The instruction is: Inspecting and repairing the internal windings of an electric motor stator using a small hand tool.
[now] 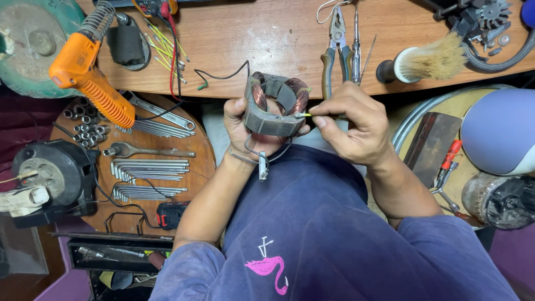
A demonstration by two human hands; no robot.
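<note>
My left hand (241, 129) grips a grey motor stator (269, 114) with two copper wire coils, held upright over my lap. Black leads run from the stator up onto the wooden bench and down past my wrist to a small metal terminal (263, 166). My right hand (350, 124) pinches a thin yellow-green sleeve or wire end (304, 115) at the stator's right side, touching the coil edge.
An orange soldering gun (92, 75) rests at the bench's left. Pliers and a screwdriver (341, 42) lie behind the stator, a brush (423, 62) to the right. A round board (150, 167) with hex keys, sockets and a ratchet sits at left. A motor part (501, 200) lies at right.
</note>
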